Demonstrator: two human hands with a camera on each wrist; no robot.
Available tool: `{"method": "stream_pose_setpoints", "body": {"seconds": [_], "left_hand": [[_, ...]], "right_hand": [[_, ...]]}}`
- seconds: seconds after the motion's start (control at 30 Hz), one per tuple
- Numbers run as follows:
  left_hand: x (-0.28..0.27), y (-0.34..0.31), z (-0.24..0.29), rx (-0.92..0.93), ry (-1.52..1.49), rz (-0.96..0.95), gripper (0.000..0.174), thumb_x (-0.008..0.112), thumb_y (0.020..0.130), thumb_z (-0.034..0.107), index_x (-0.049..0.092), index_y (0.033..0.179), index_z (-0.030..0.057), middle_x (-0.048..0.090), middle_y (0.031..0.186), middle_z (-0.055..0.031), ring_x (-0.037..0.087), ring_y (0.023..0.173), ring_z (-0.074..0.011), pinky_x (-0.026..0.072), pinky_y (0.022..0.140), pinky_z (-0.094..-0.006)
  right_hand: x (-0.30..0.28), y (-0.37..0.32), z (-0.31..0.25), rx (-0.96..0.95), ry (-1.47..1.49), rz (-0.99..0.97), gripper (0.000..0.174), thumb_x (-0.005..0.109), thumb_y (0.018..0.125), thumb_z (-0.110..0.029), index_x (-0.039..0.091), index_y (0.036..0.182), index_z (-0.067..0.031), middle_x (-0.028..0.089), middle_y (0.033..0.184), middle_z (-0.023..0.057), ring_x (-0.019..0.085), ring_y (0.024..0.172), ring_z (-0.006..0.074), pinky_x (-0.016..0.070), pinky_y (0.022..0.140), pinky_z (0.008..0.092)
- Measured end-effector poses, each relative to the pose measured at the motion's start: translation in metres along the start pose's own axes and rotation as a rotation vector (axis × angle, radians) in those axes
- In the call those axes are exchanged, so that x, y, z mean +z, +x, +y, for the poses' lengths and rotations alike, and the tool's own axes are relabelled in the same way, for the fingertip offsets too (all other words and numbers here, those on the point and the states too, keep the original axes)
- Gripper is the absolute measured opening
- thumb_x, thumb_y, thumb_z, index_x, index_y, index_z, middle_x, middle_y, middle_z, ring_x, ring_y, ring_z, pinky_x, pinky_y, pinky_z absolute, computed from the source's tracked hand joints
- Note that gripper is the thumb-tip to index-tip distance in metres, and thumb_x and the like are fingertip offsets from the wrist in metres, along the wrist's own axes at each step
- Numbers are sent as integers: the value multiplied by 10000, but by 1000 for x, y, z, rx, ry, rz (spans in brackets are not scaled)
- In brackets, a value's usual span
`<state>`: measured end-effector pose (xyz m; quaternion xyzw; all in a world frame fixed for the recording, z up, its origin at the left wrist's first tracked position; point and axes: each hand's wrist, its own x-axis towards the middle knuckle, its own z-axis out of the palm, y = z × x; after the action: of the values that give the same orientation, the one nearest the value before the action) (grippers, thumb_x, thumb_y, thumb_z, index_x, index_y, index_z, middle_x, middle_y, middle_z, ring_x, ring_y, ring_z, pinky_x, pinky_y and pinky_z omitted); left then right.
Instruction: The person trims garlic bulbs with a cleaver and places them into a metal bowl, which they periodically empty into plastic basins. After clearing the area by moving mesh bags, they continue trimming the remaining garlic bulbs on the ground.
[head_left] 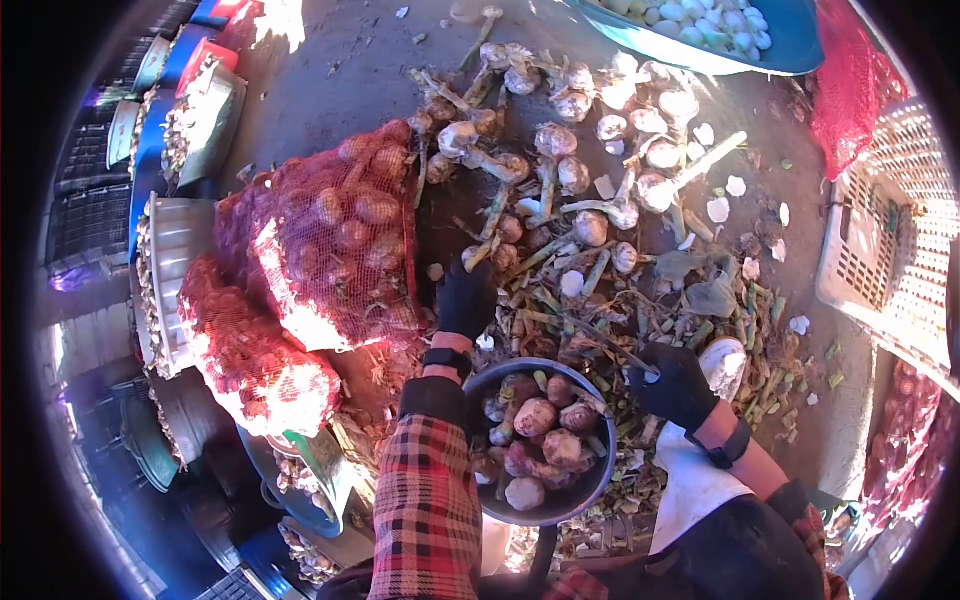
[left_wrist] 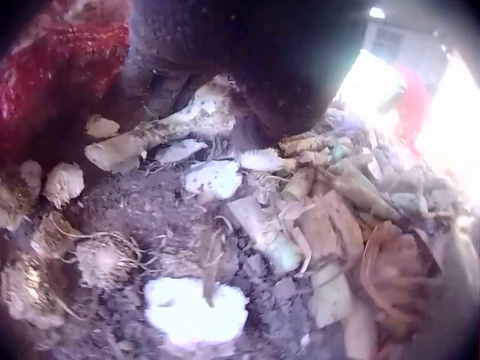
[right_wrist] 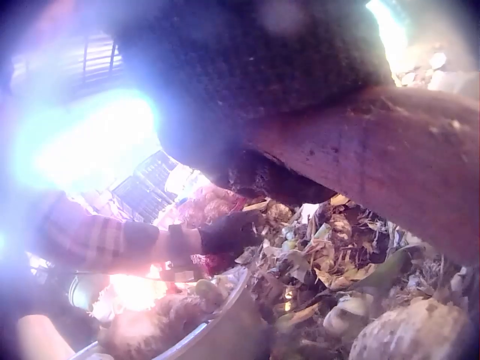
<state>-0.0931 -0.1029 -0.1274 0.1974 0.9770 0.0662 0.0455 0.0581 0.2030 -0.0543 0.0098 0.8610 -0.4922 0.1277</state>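
Note:
My left hand [head_left: 467, 300], in a black glove, reaches past the pot to the garlic on the ground. In the left wrist view its dark fingers close over a pale garlic stalk [left_wrist: 150, 137], hiding the upper end. My gloved right hand [head_left: 677, 385] grips a knife [head_left: 610, 343], its thin blade pointing left over the stalk scraps. Between my forearms sits a round grey pot [head_left: 612, 455] holding several trimmed garlic bulbs [head_left: 536, 417]. Garlic with long stalks [head_left: 590, 228] lies spread ahead of both hands.
Red mesh sacks of garlic [head_left: 345, 235] stand close on the left. Cut stalks and peelings [head_left: 755, 330] litter the ground at right. A cream plastic crate [head_left: 850, 245] stands far right, and a turquoise basin [head_left: 660, 50] of white pieces at the back.

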Motion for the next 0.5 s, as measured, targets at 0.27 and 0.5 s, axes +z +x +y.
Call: {"method": "stream_pose_setpoints", "body": {"seconds": [0.27, 0.5], "left_hand": [[4, 30, 7, -270, -198, 156, 439, 694, 722, 264, 462, 1003, 19, 582, 947, -247, 588, 860, -433, 484, 683, -498], [-48, 20, 32, -293, -472, 258, 608, 786, 642, 201, 439, 1103, 12, 584, 973, -178, 615, 867, -306, 500, 766, -392]], "right_hand": [[1, 2, -1, -28, -1, -43, 154, 640, 748, -177, 594, 777, -33, 592, 700, 181, 594, 648, 366, 475, 582, 424], [-5, 8, -8, -34, 23, 0, 146, 634, 753, -181, 592, 788, -45, 591, 694, 173, 589, 647, 373, 468, 576, 431]]}}
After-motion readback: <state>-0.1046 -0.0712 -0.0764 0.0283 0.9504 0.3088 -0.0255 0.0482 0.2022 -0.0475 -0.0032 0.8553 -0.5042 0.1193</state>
